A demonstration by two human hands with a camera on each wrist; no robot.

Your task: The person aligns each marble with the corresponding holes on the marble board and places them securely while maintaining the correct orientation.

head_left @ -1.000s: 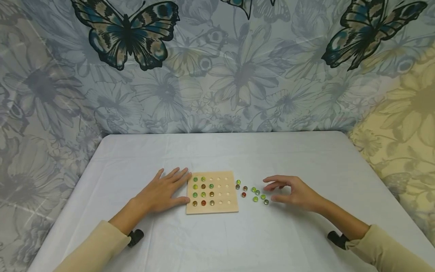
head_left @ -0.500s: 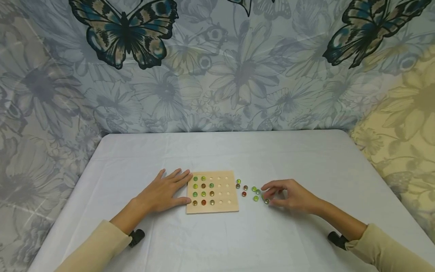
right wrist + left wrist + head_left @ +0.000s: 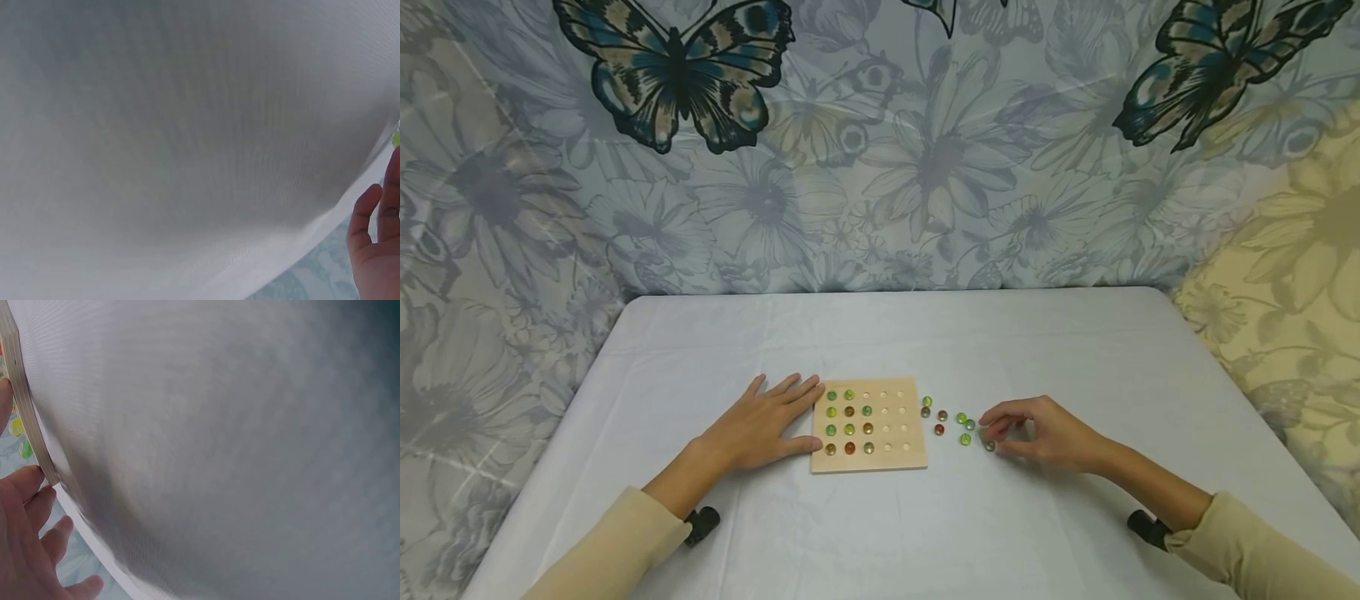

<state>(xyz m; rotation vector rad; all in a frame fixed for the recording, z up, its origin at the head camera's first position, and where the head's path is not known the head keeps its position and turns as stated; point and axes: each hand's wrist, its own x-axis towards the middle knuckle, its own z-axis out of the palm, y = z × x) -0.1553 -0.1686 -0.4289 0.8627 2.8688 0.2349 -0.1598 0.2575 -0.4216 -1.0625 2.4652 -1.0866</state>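
Observation:
A light wooden board (image 3: 895,458) with rows of shallow holes lies mid-table. Several green, amber and red glass marbles sit in its left columns; the right columns are bare. My left hand (image 3: 762,425) is spread at the board's left side, thumb and fingertips on its edge; the left wrist view shows fingertips (image 3: 28,481) against that edge. My right hand (image 3: 1041,429) is curled at the right end of the loose marbles, thumb and fingers around a grey-green marble (image 3: 989,447). A green marble beside it is mostly hidden by the fingertips.
Between board and right hand lie several loose marbles, among them a red marble (image 3: 939,430) and a lime-green marble (image 3: 965,439). A white cloth covers the table (image 3: 880,533). Patterned fabric with butterflies (image 3: 677,75) hangs behind it.
My right hand has moved slightly left and down to the nearest marbles, and its fingers have drawn in around them. My left hand and the board look the same.

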